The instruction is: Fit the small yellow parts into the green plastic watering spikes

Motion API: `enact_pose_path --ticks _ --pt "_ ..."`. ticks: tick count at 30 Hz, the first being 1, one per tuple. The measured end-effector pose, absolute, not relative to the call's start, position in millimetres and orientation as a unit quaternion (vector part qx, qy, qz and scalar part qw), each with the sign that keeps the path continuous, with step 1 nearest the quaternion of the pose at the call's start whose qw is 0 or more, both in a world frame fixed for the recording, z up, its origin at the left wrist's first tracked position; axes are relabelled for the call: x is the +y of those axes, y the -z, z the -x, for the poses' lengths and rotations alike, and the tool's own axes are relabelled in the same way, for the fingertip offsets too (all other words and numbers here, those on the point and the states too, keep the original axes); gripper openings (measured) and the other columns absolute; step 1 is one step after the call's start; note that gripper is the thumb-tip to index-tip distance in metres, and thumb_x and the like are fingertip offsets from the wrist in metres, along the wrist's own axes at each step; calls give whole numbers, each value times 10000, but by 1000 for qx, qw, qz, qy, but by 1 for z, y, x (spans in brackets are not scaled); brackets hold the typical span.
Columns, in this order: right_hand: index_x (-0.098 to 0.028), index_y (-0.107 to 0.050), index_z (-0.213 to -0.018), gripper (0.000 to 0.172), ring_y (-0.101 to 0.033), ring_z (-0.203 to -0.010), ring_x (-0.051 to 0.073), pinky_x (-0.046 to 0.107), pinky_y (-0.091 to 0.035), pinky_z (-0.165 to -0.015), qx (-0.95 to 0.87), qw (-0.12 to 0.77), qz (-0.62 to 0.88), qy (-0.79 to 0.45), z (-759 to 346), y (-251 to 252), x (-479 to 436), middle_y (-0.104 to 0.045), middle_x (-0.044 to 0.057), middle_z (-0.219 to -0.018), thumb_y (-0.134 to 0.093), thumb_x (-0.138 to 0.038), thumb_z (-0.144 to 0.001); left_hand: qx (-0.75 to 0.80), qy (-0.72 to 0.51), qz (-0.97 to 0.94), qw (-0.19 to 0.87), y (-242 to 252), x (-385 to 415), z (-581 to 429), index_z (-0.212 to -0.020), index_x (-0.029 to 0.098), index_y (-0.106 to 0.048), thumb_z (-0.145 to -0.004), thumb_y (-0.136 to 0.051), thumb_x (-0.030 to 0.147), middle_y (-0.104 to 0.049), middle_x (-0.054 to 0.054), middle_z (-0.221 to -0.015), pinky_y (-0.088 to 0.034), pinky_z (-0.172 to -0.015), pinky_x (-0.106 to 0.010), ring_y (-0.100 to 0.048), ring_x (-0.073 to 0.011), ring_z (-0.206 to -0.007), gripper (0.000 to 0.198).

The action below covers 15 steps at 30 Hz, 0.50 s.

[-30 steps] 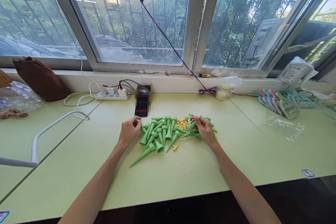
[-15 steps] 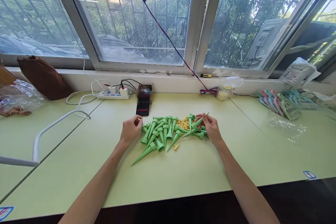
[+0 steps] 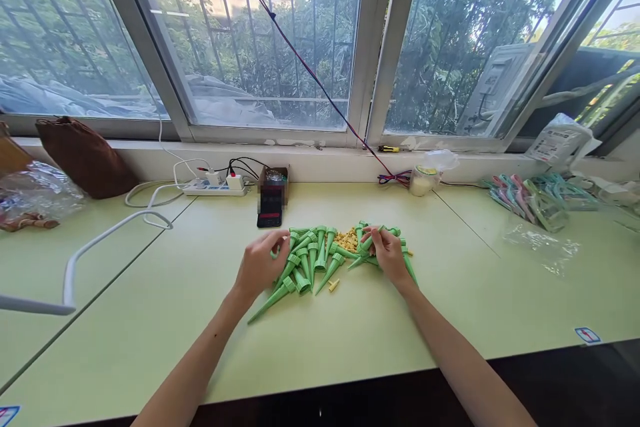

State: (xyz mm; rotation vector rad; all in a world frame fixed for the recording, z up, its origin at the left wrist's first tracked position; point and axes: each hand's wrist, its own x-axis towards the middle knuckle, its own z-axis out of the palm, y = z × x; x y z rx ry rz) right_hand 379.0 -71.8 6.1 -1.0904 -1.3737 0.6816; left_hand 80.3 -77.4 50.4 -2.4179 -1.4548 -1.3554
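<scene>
— Head view, surroundings? Phone (image 3: 271, 205) at 12 o'clock of the left hand (image 3: 261, 265); power strip (image 3: 215, 185) at 11; jar (image 3: 423, 180) at 1 o'clock of the right hand (image 3: 389, 255). Yellow bits (image 3: 349, 239) sit mid-pile.

— Grips? Left fingers curl onto the green spikes (image 3: 307, 259), pinching one at the pile's 9 o'clock edge. Right hand pinches a green spike (image 3: 364, 253) at the pile's 3 o'clock side. Pile lies on the table (image 3: 350, 327).

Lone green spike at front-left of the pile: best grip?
Pinch the green spike at its wide cap end, from the near-left side. It lies flat, its thin tip pointing toward the near-left and its cap against the pile. The cap gives the fingers more to hold.
</scene>
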Motion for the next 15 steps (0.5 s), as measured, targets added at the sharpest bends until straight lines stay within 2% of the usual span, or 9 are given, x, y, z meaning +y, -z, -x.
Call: enact_pose_path --ticks 2,5,10,15 --pt "-202 -701 -912 540 -534 -508 141 281 -467 -508 -592 588 470 -287 -378 -5 -71 -736 68 -888 -462 -686 -946 -430 376 820 -25 -51 -92 -90 -919 195 -678 -976 -480 269 -695 -33 -801 -465 -673 -249 -600 -139 -673 219" --pt "-191 -696 -938 521 -546 -517 140 286 -488 -524 -591 594 464 -287 -377 -5 -71 -734 78 -912 -495 -672 -938 -354 297 886 -22 -54 -99 -104 -858 195 -683 -998 -459 267 -679 -35 -762 -425 -625 -256 -603 -146 -678 274" --pt "-181 -685 -1037 387 -657 -683 185 316 -568 -642 -575 616 457 -285 -375 -5 -73 -732 93 -938 -637 -543 -910 -353 339 872 -18 -58 -73 -120 -798 188 -662 -1012 -448 271 -637 -17 -688 -401 -609 -262 -559 -136 -618 313" --pt "-195 -662 -1098 293 -697 -840 221 348 -601 -754 -594 608 431 -303 -364 -5 -82 -727 100 -997 -663 -425 -916 -340 359 869 4 -41 -72 -129 -864 186 -655 -1017 -443 258 -639 -24 -732 -424 -633 -261 -591 -146 -671 271"
